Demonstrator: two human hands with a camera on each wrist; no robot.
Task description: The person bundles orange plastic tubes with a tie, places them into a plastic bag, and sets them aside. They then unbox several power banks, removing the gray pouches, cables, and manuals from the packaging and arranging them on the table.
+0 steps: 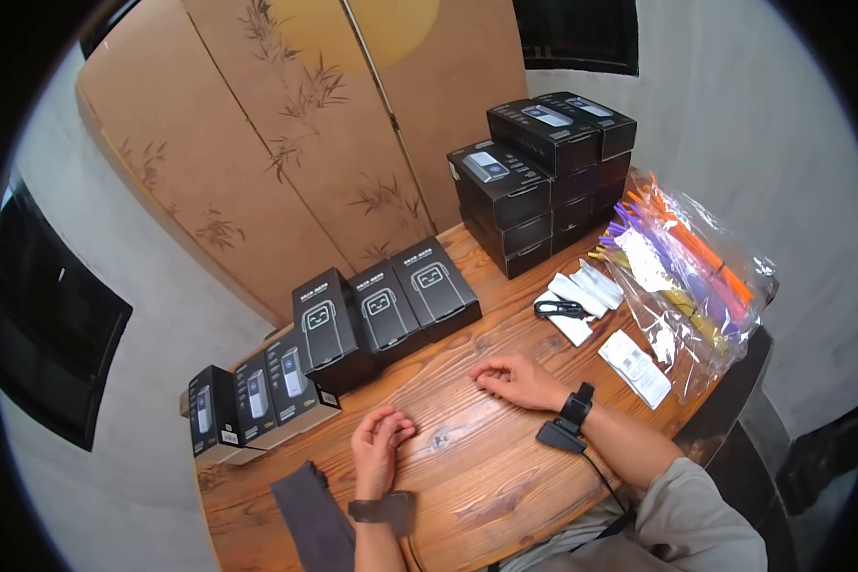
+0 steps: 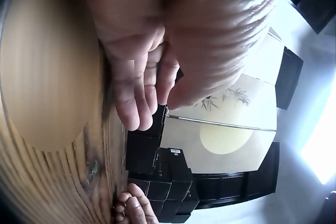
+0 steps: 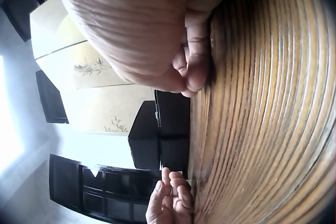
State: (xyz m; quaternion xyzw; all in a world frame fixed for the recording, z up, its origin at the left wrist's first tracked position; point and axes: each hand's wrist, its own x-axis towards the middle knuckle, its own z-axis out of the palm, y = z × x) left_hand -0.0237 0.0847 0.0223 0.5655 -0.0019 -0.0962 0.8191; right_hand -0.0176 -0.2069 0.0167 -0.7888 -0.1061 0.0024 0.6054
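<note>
Boxes point(image 1: 383, 303) of black card, three in a row, carry a white line drawing of a rounded device with a small square face, and white lettering near one end that is too small to read. Three other black boxes point(image 1: 255, 396), at the table's left end, show a printed silver device, small yellow print and pale lower edges. A stack of black boxes point(image 1: 548, 181) rises at the far right before a folding screen point(image 1: 296, 105) painted with bamboo. Beside the stack, a clear plastic bag point(image 1: 660, 329) holds orange, purple, pink and yellow sticks point(image 1: 701, 253); nearer lie white papers point(image 1: 596, 286), a coiled black cable point(image 1: 558, 309) and a flat white packet point(image 1: 636, 370). Grey cloth point(image 1: 310, 515) lies beside the left wrist.

The left hand point(image 1: 376, 448) and right hand point(image 1: 520, 381) are both released, fingers loosely bent, gripping nothing. The three-box row lies just beyond the fingertips, near but apart, with a strip of wooden table point(image 1: 486, 458) between.
</note>
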